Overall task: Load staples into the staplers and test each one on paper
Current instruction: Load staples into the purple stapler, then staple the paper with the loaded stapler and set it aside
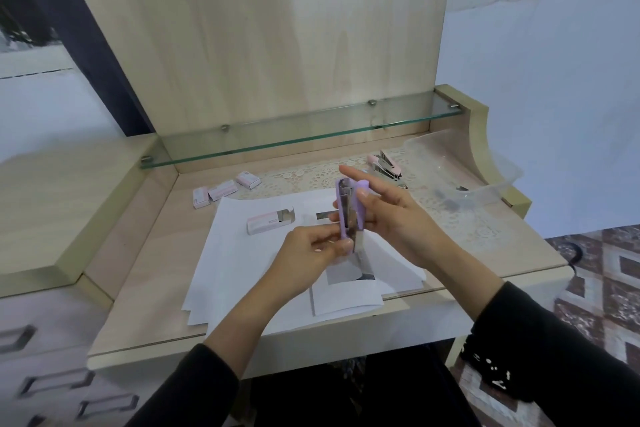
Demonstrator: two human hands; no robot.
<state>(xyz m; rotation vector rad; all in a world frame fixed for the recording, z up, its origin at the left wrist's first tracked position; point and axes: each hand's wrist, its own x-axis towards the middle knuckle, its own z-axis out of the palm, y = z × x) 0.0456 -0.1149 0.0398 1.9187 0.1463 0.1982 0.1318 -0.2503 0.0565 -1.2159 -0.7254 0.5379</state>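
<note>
The person holds a purple stapler [349, 210] up in the air, just above the paper [242, 270] on the desk [156, 288]. The stapler stands on end and is flipped open, so the shiny metal inside shows. The right hand [391, 218] grips its purple back, with the pointing finger sticking straight out. The left hand [311, 250] pinches the bottom end of the metal part.

On the paper lies an open staple box [268, 220], and near it a small strip of staples [324, 215]. Three more little boxes [221, 191] sit behind the paper on the left. A pink stapler [386, 165] lies open farther back on the right, just beside a clear plastic tub [460, 166]. A glass shelf [294, 139] runs along the back.
</note>
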